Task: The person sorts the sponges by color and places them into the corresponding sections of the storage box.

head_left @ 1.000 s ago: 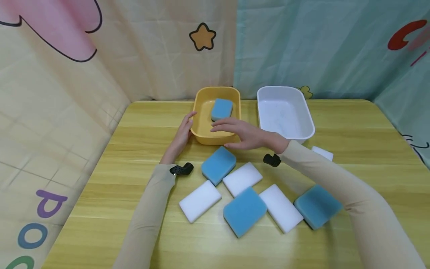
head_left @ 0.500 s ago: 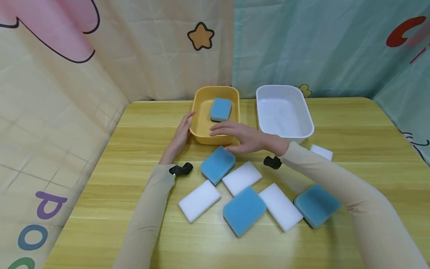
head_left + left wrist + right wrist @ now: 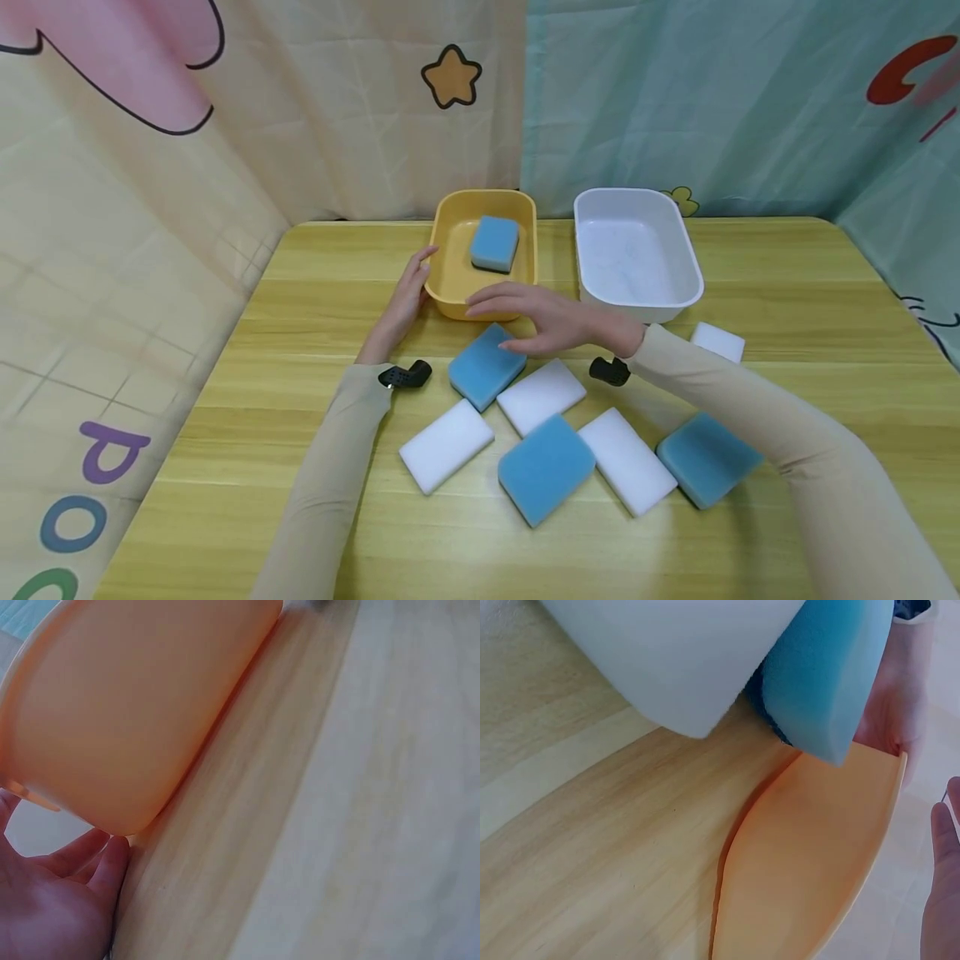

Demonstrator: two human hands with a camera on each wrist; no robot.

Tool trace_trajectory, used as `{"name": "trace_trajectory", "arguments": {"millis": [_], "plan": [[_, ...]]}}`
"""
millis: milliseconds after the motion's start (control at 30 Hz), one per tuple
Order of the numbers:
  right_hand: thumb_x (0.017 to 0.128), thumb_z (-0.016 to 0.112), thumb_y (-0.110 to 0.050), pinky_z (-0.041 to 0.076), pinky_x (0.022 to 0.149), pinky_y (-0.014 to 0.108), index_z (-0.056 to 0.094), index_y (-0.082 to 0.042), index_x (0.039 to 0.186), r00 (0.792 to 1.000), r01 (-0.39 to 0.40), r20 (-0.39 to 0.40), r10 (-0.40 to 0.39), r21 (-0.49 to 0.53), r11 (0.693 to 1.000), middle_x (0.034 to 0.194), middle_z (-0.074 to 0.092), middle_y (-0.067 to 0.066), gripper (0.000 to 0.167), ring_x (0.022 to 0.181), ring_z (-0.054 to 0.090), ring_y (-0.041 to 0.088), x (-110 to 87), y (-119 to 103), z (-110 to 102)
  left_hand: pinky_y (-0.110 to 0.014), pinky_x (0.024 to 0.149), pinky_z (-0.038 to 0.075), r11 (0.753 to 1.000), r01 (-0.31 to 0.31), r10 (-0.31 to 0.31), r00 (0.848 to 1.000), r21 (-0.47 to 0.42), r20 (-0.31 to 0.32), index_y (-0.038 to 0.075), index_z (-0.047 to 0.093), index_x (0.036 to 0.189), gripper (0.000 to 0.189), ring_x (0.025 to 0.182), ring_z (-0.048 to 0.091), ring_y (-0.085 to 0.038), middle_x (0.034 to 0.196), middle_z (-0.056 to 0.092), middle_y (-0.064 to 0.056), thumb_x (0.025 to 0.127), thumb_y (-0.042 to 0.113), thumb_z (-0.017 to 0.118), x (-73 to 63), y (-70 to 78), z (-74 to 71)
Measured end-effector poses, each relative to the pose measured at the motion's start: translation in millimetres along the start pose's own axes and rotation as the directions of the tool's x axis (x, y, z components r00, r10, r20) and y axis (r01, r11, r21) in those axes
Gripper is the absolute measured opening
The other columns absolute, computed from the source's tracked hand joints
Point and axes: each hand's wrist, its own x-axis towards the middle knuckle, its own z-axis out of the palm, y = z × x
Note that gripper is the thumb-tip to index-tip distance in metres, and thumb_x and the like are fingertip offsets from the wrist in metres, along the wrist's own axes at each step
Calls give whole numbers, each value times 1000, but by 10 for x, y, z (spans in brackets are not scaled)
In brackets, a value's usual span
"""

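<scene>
My left hand rests its fingers along the left wall of a yellow plastic bin; in the left wrist view the fingertips lie right at the bin's lower corner. A blue sponge with a dark scouring underside lies inside the bin. My right hand, holding nothing, hovers at the bin's front rim with fingers spread and slightly bent. Its thumb overlaps the corner of a blue sponge on the table. That sponge and a white sponge loom large in the right wrist view.
A white bin stands right of the yellow one. More sponges lie toward the front: white, white, blue, white, blue. Another white sponge is partly behind the right sleeve. Curtains hang behind the table.
My right hand has dropped slightly toward the front, from over the yellow bin's opening to its front rim. The left hand, the bins and the sponges have stayed put.
</scene>
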Motion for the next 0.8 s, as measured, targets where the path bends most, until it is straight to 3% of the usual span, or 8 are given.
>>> {"name": "trace_trajectory", "arguments": {"millis": [400, 800], "plan": [[83, 70, -21, 41, 105, 38, 52, -5, 130, 999, 20, 41, -22, 55, 998, 134, 53, 12, 53, 127, 48, 22, -9, -60, 114, -47, 113, 27, 1000, -13, 13, 1000, 14, 10, 14, 22, 148, 45, 136, 33, -31, 156, 16, -9, 104, 26, 23, -19, -2, -28], [82, 71, -28, 39, 107, 41, 52, -8, 132, 970, -89, 235, 69, 76, 993, 139, 50, 12, 57, 130, 46, 24, -39, -8, 182, -49, 113, 26, 1000, -9, 9, 1000, -2, 14, 13, 22, 148, 45, 136, 33, -34, 156, 15, -10, 104, 24, 23, 2, -22, -19]]}}
